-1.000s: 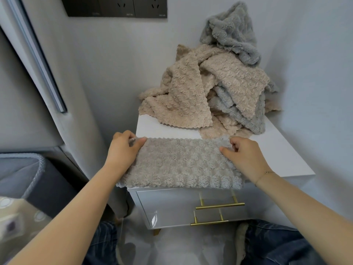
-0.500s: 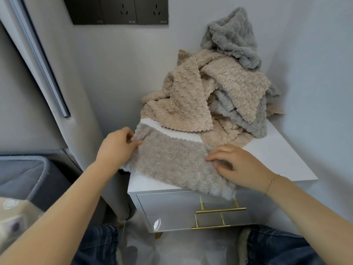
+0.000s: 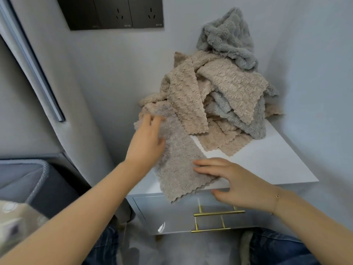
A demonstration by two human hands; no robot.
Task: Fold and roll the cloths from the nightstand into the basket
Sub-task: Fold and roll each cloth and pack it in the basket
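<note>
A folded taupe cloth [image 3: 177,165] lies as a long strip on the white nightstand [image 3: 267,165], running from the back left to the front edge, where its near end hangs over. My left hand [image 3: 147,142] rests on the strip's far end with fingers spread. My right hand [image 3: 235,180] lies flat by the strip's near end, fingertips touching its edge. Behind, a heap of beige and grey cloths [image 3: 225,88] is piled in the corner. A grey basket [image 3: 24,180] shows at the left edge.
Walls close in the nightstand at the back and right. A dark socket panel [image 3: 114,12] is on the wall above. The drawer front has brass handles [image 3: 217,213]. My knees in jeans are below, with a patterned item [image 3: 13,222] at lower left.
The folded cloth has been turned from lying across the front edge to running front to back. My left hand moved away from me with its end; my right hand flattened near the front.
</note>
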